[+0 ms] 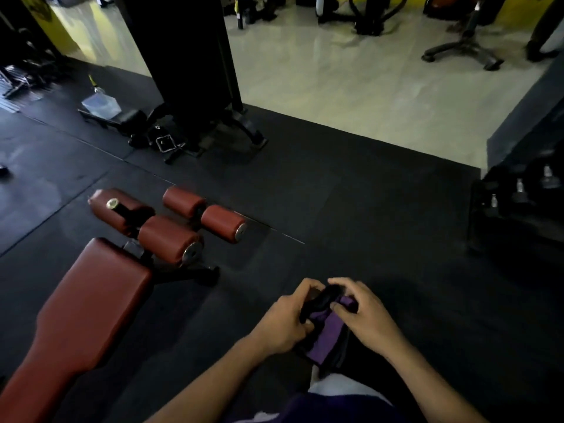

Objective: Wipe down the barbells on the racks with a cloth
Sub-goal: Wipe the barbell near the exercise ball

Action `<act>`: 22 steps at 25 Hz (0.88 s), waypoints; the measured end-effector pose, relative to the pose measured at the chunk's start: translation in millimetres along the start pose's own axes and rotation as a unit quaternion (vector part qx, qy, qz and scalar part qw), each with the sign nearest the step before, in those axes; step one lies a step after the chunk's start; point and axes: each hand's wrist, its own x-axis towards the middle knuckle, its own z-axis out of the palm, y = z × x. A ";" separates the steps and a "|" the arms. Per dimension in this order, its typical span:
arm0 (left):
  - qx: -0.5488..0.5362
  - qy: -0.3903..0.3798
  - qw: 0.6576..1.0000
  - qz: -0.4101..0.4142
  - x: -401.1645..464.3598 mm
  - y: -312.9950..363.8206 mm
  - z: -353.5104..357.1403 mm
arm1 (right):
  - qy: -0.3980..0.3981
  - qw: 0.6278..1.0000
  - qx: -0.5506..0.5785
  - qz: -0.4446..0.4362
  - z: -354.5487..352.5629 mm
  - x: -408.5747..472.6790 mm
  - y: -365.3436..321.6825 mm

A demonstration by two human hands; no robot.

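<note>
A wide black rubber mat floor (351, 193) is filling most of the view, meeting a pale glossy tiled floor (351, 71) beyond it. A long red-brown padded weight bench (88, 306) is lying on the mat, and everything else is placed relative to it. Four red-brown cylindrical foam rollers (166, 236) are sitting at the bench's far end. Farther beyond that end, a tall black machine column (186, 56) is standing on splayed feet. Well to the bench's right, a dark rack holding small metal-tipped weights (518, 196) is sitting in shadow. Just right of the bench's near half, both hands are working together. The left hand (283, 322) is gripping a black and purple cloth (323, 325) with curled fingers. The right hand (363, 312) is pinching the same cloth from the other side, thumb pressing the purple fabric.
</note>
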 end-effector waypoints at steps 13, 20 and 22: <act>0.064 0.202 0.977 -0.016 204.4 -112.8 -216.4 | -0.078 0.988 -0.083 -0.105 -56.9 360.4 -114.2; 0.013 0.283 0.959 0.011 323.6 -140.9 -355.4 | -0.090 0.983 -0.098 -0.123 -83.7 532.8 -200.2; 0.037 0.270 0.962 0.014 362.2 -154.0 -390.7 | -0.103 0.981 -0.100 -0.135 -86.6 588.3 -212.2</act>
